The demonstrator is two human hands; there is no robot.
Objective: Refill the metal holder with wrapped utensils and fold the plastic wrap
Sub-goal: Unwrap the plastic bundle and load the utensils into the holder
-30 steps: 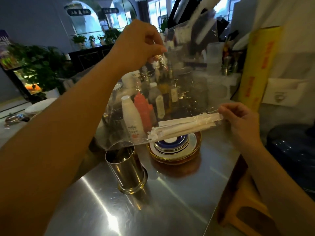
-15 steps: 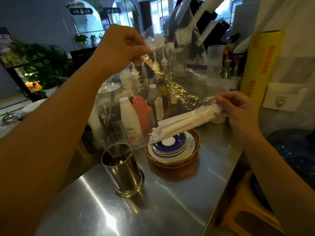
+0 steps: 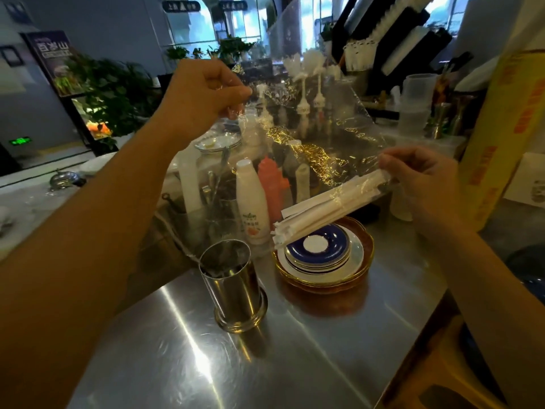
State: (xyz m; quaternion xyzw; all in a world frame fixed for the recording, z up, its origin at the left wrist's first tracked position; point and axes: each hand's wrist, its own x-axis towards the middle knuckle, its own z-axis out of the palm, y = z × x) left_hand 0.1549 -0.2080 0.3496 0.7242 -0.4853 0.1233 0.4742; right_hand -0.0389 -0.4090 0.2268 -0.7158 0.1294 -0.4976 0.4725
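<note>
L hand (image 3: 203,98): my fingers pinched on plastic wrap (image 3: 318,128), raised
R hand (image 3: 424,184): closed round wrapped utensils (image 3: 327,208) w/ wrap
Holder (image 3: 233,284): upright on worktop (image 3: 295,349), beside plates (image 3: 324,258)

A stack of round plates, blue-and-white on a gold-rimmed brown one (image 3: 358,262), sits on the shiny steel counter (image 3: 206,358). Behind stand a white plastic bottle (image 3: 253,211) and, just beside it, a red squeeze bottle (image 3: 269,181). A tall yellow roll with red print (image 3: 498,137) rises at the right; leafy green plants (image 3: 115,93) fill the far left.
</note>
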